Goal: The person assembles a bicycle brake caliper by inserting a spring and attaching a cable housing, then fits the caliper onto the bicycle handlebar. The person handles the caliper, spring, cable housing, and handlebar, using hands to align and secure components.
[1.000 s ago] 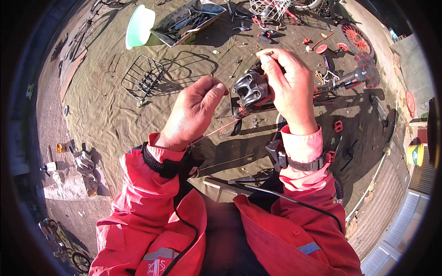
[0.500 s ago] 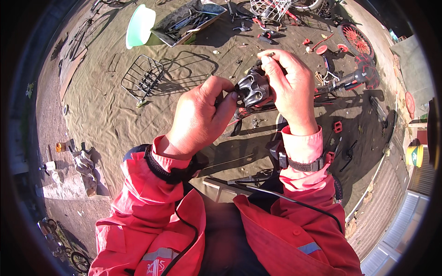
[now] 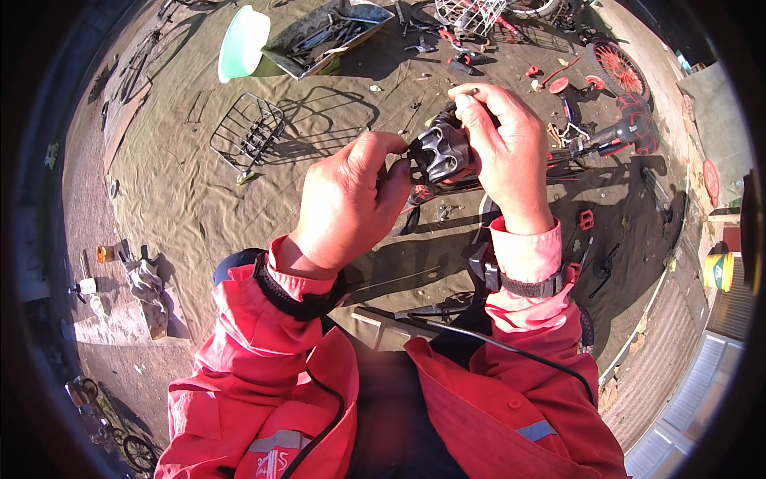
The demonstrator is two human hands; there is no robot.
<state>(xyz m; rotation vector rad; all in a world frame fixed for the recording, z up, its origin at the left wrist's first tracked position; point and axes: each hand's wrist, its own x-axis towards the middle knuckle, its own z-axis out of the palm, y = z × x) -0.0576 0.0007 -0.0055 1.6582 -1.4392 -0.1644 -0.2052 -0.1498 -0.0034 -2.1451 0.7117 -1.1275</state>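
In front of my chest, both hands are raised around a black part that looks like a bicycle handlebar stem [image 3: 441, 152], with curved, shiny clamp faces. My right hand [image 3: 512, 156] grips it from the right side. Its thumb and index finger are pinched together at the top, where the tip of a small metal piece [image 3: 472, 92] sticks out. On the other side, my left hand [image 3: 345, 203] is closed, thumb and forefinger pressed to the stem's left edge. Whatever small thing those fingertips may hold is hidden.
A brown cloth [image 3: 207, 191] covers the ground. On it lie a black wire basket [image 3: 249, 132], a tool tray [image 3: 335, 36], a pale green basin [image 3: 244, 44], a bicycle saddle [image 3: 637, 126], a red-spoked wheel [image 3: 621, 68] and a red pedal [image 3: 586, 219]. Several small parts lie scattered about.
My left hand has shifted very slightly and its wrist has turned a little. The stem has tilted a touch; my right hand keeps nearly the same place and grip.
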